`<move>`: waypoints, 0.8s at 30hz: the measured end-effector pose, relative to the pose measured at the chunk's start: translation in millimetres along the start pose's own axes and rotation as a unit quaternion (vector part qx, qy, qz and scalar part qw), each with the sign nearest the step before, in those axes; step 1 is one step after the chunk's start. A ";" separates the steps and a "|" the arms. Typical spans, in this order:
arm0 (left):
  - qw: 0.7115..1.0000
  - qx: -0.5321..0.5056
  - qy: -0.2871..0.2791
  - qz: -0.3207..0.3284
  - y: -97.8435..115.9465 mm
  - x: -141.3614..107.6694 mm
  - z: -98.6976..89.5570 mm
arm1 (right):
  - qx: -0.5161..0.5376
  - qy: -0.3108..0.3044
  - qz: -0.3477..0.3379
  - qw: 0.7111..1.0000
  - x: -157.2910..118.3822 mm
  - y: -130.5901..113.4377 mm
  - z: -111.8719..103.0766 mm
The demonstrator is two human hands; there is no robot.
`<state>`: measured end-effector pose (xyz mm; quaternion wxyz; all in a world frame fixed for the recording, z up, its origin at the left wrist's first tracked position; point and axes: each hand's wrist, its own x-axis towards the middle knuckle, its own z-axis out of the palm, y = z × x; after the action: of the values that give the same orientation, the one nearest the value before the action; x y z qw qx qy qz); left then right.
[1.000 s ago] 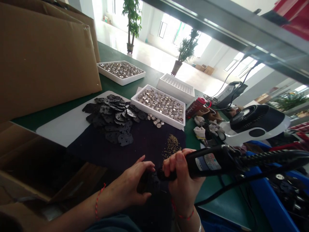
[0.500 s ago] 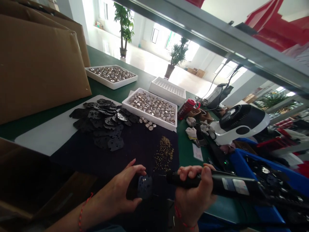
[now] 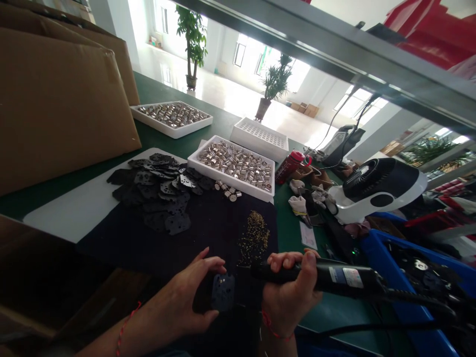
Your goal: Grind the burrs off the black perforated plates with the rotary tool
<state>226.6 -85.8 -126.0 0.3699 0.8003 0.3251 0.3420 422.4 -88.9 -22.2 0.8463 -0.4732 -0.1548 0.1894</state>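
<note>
Between the thumb and fingers of my left hand [image 3: 193, 292] is a small dark plate [image 3: 223, 292] with holes and tiny shiny dots near its top. My right hand [image 3: 292, 287] is wrapped round a black electric screwdriver [image 3: 334, 276], its front end pointing left over the pile of tiny brass screws [image 3: 255, 238]. These lie on a dark mat [image 3: 208, 228]. A heap of black plates [image 3: 159, 188] covers the mat's back left, beside a few loose metal cylinders [image 3: 227, 191]. Behind them a white tray [image 3: 193, 164] holds many more cylinders.
Cardboard boxes [image 3: 67, 99] stand at the left. Another tray of cylinders [image 3: 174, 133] and a white perforated tray [image 3: 260, 136] are farther back. On the right are a red bottle [image 3: 289, 166], a black-and-white fan [image 3: 383, 188] and a blue bin [image 3: 394, 282]. A metal beam [image 3: 334, 59] crosses above.
My right hand and the screwdriver have shifted slightly left, towards the small plate. My left hand still holds the plate in nearly the same place.
</note>
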 end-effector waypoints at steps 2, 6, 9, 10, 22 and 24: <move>1.000 0.000 0.003 0.000 -0.4 -0.1 0.6 | 0.001 -0.001 -0.001 1.000 -0.3 -1.5 -0.2; 1.000 -0.011 0.001 0.009 0.8 2.2 0.3 | 0.003 -0.007 -0.004 1.000 -3.3 -10.1 0.3; 1.000 -0.020 0.005 0.018 6.0 5.9 -2.8 | 0.006 -0.018 -0.003 1.000 -10.5 -19.9 1.6; 1.000 -0.022 0.001 0.015 8.5 7.1 -4.4 | 0.010 -0.022 -0.003 1.000 -13.6 -23.4 2.0; 0.998 -0.045 -0.037 -0.005 18.3 11.8 -11.9 | 0.012 -0.089 0.075 0.993 -35.2 -31.9 11.3; 0.998 -0.047 -0.041 -0.008 19.4 11.6 -13.0 | 0.002 -0.091 0.079 0.993 -35.0 -28.4 12.7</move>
<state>228.0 -82.1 -100.3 0.4225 0.7928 0.2999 0.3209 390.9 -109.4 5.7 0.8120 -0.4634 -0.1929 0.2978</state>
